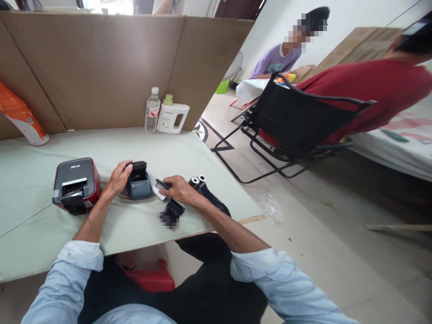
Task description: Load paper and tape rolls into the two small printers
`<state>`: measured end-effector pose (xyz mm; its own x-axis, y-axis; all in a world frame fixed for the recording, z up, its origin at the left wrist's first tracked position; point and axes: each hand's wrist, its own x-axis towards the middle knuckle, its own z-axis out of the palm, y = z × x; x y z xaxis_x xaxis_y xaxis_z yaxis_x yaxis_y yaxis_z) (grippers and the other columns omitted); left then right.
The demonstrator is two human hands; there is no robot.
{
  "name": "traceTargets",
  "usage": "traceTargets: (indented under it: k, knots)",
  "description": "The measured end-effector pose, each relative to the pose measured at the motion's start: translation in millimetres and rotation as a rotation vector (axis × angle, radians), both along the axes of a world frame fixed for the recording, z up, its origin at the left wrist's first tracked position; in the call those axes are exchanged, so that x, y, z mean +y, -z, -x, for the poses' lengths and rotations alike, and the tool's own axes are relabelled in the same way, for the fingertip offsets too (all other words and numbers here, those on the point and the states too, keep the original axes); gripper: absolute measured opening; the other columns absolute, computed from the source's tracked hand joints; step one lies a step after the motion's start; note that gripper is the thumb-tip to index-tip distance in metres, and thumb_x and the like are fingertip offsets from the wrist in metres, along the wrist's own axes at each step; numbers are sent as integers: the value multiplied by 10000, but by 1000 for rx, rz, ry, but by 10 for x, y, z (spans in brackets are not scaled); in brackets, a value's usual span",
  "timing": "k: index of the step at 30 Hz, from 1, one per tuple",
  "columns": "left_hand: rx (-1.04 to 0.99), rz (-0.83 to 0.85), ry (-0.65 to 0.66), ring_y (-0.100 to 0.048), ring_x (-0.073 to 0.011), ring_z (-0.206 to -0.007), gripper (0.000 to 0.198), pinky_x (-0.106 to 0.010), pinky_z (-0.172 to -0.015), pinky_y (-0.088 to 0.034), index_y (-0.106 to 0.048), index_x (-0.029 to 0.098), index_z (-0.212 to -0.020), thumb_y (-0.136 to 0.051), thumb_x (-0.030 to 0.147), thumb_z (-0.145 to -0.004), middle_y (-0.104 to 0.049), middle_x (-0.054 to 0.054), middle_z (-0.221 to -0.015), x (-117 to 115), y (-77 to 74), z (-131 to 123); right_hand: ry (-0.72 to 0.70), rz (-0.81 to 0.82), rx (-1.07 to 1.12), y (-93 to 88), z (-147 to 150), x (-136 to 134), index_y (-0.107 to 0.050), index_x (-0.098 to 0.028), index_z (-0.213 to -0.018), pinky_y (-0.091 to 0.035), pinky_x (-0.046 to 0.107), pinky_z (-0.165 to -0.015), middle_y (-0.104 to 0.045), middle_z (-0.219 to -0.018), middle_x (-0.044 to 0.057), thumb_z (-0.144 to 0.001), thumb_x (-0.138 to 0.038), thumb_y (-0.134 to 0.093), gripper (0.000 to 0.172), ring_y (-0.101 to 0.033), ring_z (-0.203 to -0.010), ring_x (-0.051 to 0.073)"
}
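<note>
A small grey portable printer sits on the table with its dark lid raised. My left hand is at the printer's left side, its fingertips gripping the edge of the raised lid. Just right of the printer, my right hand pinches a small flat dark piece with light markings; its exact kind is unclear. A white item shows under that piece, partly covered by it. Nearer the table's front edge lies a crumpled black item, partly blurred out. Two rolls with white ends lie beyond my right wrist.
A larger black-and-red printer stands left of my left arm. A water bottle, a white jug and an orange bottle stand by the cardboard screen. At right, two people sit near a black folding chair.
</note>
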<state>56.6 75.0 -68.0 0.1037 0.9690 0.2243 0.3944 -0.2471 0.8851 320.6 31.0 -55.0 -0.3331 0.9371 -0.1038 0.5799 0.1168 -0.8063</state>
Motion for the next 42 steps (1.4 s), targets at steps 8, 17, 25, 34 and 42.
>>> traceTargets:
  k: [8,17,25,34,42]
  knots:
    - [-10,4,-10,-621,-267,-1297,406,-425,-1190,-431,-724,190,-1256,-546,425,-977,-697,-108,-1364,8,24,-10,67,-371,-168,-252,129,-97,-708,-209,-862,-486,277,-818,-730,-855,50,-943,-349,-621,185,-638,-829,198]
    - [22,-22,3,-622,-266,-1302,415,-427,-1191,-432,-704,171,-1268,-509,418,-998,-701,-116,-1373,14,30,-8,-221,-974,-247,195,600,199,-751,-198,-1038,-570,336,-929,-782,-1178,110,-995,-50,-432,354,-692,-1106,218]
    - [28,-14,6,-623,-253,-1302,387,-417,-1185,-442,-705,194,-1276,-514,397,-1007,-700,-103,-1378,11,29,-17,-263,-1159,-307,307,620,299,-720,-186,-1014,-547,322,-856,-770,-1167,113,-1072,-89,-366,372,-680,-1051,207]
    - [38,-15,14,-629,-253,-1288,403,-413,-1171,-451,-699,178,-1274,-503,411,-1010,-700,-115,-1368,4,18,-18,-335,-1090,-449,175,571,264,-703,-173,-974,-492,320,-804,-747,-1085,110,-1077,-88,-385,345,-631,-968,212]
    - [45,-17,15,-629,-261,-1293,409,-426,-1177,-447,-697,174,-1276,-501,415,-1009,-695,-119,-1379,10,31,-13,-384,-995,-591,48,672,242,-696,-167,-950,-437,308,-727,-725,-949,91,-1052,-80,-465,267,-601,-893,210]
